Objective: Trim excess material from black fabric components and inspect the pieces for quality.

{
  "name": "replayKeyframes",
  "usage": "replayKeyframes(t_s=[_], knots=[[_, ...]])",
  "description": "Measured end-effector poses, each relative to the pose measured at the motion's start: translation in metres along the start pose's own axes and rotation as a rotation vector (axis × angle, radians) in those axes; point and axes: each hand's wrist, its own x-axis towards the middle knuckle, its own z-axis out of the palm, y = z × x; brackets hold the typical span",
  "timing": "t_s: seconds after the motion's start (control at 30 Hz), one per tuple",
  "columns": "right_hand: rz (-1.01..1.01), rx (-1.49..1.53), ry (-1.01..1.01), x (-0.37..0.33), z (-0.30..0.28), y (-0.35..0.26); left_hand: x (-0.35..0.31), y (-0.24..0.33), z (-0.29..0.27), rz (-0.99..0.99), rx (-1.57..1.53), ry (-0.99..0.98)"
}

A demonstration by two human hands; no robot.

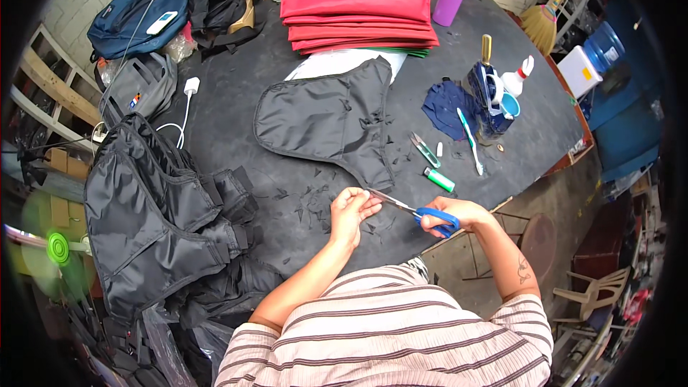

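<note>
My right hand (459, 213) grips a pair of scissors (435, 222) by its blue handles. Its blades point left, toward the fingertips of my left hand (350, 216). Those fingers are pinched together beside the blade tips, at the lower corner of a black fabric panel (308, 118); whatever is between them is too small to make out. The panel lies flat, with bound edges and a rounded left end. Small black scraps (313, 204) are scattered on the table around my left hand.
Black sewn pieces (154, 222) are heaped at left, near a spinning fan (57, 249). Folded red fabric (358, 7) is stacked at the back beside a purple bottle (450, 0). At right lie thread snips (426, 150), a green lighter (438, 180) and a toothbrush (470, 141).
</note>
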Motion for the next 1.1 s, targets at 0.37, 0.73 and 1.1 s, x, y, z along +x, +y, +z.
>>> replayKeyframes(t_s=[0.37, 0.73, 1.1], knots=[[-0.068, 0.072, 0.034, 0.025, 0.007, 0.001, -0.002, 0.002, -0.002, -0.038, -0.063, 0.015], [-0.164, 0.066, 0.164, 0.016, 0.008, -0.004, 0.002, 0.014, -0.012, -0.125, -0.024, 0.061], [-0.154, -0.765, 1.414, -0.003, -0.066, 0.043, 0.098, 0.084, -0.062, 0.476, 0.936, 0.574]])
